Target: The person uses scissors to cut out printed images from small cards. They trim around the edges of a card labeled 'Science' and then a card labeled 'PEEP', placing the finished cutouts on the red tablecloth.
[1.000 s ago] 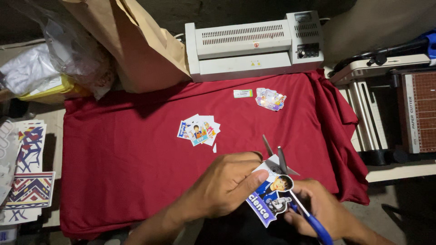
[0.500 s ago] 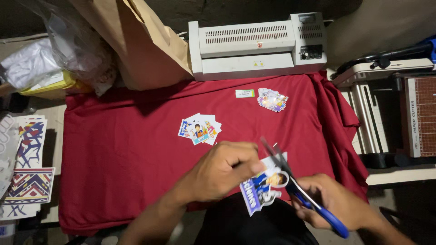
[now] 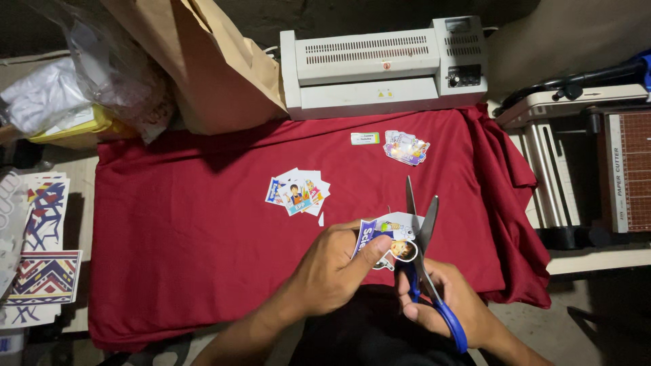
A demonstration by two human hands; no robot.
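Note:
My left hand (image 3: 339, 268) pinches a small printed picture card (image 3: 388, 234) with a blue and white cartoon figure, held just above the near edge of the red cloth (image 3: 203, 224). My right hand (image 3: 441, 305) grips blue-handled scissors (image 3: 424, 257); their blades are spread apart and point away from me, straddling the card's right side. A loose pile of similar printed cards (image 3: 298, 192) lies on the cloth ahead of my left hand. A smaller stack of cut shapes (image 3: 405, 148) and a little label strip (image 3: 365, 138) lie farther back.
A white laminating machine (image 3: 383, 64) stands at the back of the table. A brown paper bag (image 3: 203, 61) and plastic bags (image 3: 81, 95) are at the back left. A paper cutter (image 3: 597, 156) stands at right. Patterned printed sheets (image 3: 41, 251) lie at left.
The card has turned in my left hand and risen a little. The scissors have swung more upright with their blades opened around the card's edge.

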